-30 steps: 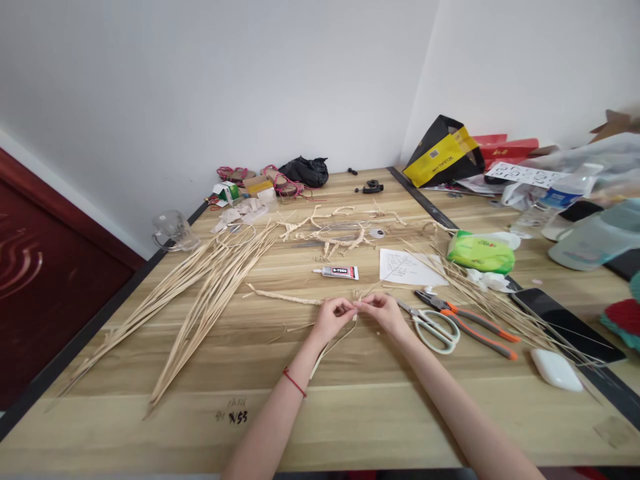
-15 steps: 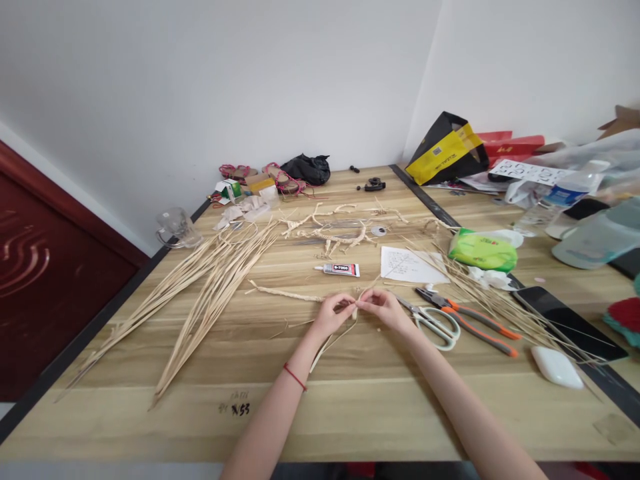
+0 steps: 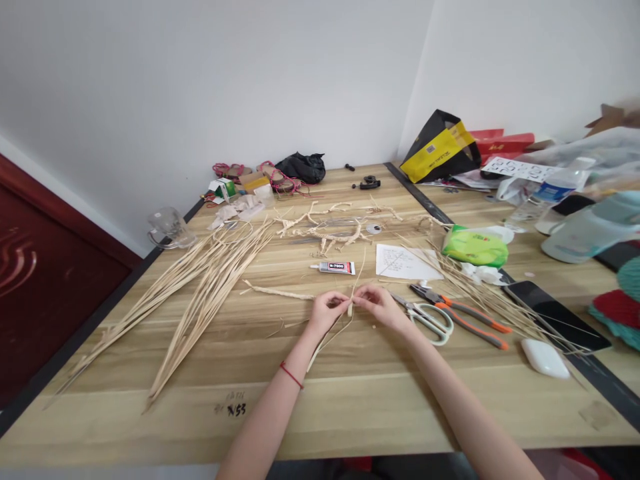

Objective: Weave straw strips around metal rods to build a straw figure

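My left hand (image 3: pixel 330 311) and my right hand (image 3: pixel 376 305) meet fingertip to fingertip over the middle of the table. Both are closed in a pinch on a thin pale plant strip (image 3: pixel 359 270), which rises above the fingers; more strip hangs down below them toward my left forearm. A short pale end pokes out under the fingertips. To the left lies a wrapped straw-coloured stick (image 3: pixel 280 292), its right end reaching my left hand; whether it is joined to the strip is hidden. Scissors (image 3: pixel 430 322) with pale handles lie just right of my right hand.
A glue tube (image 3: pixel 336 267) and a written paper (image 3: pixel 407 263) lie beyond my hands. Woven straw figures (image 3: pixel 340 235) are farther back. Strip bundles (image 3: pixel 213 313) spread at left. Orange-handled pliers (image 3: pixel 465 319), a phone (image 3: pixel 555 315) and a tissue pack (image 3: pixel 475 247) sit at right. A glass mug (image 3: pixel 171 228) stands at the left edge.
The strip's upper end now stands more upright above the fingers, where it slanted right before. Both hands stay pinched together. The whole view has shifted slightly.
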Available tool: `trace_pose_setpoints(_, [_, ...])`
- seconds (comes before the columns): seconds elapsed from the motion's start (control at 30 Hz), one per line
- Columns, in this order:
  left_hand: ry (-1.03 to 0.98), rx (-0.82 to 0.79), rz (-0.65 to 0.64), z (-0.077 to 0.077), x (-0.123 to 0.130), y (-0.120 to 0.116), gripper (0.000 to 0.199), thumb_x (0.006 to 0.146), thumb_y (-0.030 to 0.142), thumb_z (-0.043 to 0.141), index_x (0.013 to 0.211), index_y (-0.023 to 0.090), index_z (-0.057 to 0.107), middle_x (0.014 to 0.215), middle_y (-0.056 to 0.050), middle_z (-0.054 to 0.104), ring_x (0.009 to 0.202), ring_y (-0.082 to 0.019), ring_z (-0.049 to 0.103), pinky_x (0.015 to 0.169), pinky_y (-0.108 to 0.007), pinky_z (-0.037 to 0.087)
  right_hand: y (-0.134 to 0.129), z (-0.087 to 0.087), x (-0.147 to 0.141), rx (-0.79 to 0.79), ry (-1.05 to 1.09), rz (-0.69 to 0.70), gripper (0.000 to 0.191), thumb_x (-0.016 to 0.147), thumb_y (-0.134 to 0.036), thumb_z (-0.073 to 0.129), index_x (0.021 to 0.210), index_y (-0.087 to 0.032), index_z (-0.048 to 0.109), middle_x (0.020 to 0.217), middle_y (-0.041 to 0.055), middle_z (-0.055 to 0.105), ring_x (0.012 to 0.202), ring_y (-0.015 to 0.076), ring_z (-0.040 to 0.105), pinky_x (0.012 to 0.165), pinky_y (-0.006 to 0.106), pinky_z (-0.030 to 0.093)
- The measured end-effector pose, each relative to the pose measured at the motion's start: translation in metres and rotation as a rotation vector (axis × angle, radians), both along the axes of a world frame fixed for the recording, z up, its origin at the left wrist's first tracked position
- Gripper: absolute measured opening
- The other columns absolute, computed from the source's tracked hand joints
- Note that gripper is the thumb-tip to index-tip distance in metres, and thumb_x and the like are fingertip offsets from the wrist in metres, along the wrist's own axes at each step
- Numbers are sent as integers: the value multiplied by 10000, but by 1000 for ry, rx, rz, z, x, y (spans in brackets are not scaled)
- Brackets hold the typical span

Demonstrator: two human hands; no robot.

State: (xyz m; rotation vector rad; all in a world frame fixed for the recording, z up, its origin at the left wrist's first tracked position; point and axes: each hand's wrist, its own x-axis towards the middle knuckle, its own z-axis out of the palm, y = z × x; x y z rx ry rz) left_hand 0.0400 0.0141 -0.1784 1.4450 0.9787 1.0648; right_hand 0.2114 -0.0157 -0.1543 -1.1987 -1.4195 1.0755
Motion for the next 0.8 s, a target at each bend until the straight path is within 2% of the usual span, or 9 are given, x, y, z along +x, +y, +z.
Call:
trace_pose_setpoints(0.17, [-10, -20, -22, 0, -1, 1, 246, 668, 368, 767, 699, 138, 686, 665, -36, 680, 591, -131, 595, 595, -244, 469, -1, -6, -9, -5, 30, -10, 392, 687, -538, 737, 818, -174, 670, 726, 38, 675, 620, 164, 579, 595, 285, 453])
trace_pose_setpoints(0.37, [1, -19, -14, -1, 0, 0, 240, 667, 348, 767, 682, 135, 658, 612, -4, 635, 560, -108, 552, 570, -223, 427, -1, -11, -18, 22, 123, -80, 394, 650, -550, 762, 653, -193, 595, 672, 33, 649, 634, 176, 592, 612, 295, 468])
trace_pose_setpoints(0.57, [15, -10, -27, -1, 0, 1, 246, 670, 354, 757, 660, 136, 642, 572, 15, 597, 537, -95, 502, 550, -215, 388, -1, -11, -19, 46, 175, -162, 367, 601, -520, 801, 610, -207, 610, 709, 43, 667, 730, 208, 629, 687, 326, 492])
trace_pose_setpoints(0.8, [20, -3, -39, 0, 0, 0, 243, 685, 358, 745, 678, 142, 634, 574, 18, 592, 540, -98, 508, 550, -216, 386, -1, -11, -20, 10, 187, -218, 353, 596, -502, 803, 648, -199, 629, 638, 41, 681, 595, 192, 620, 596, 322, 486])
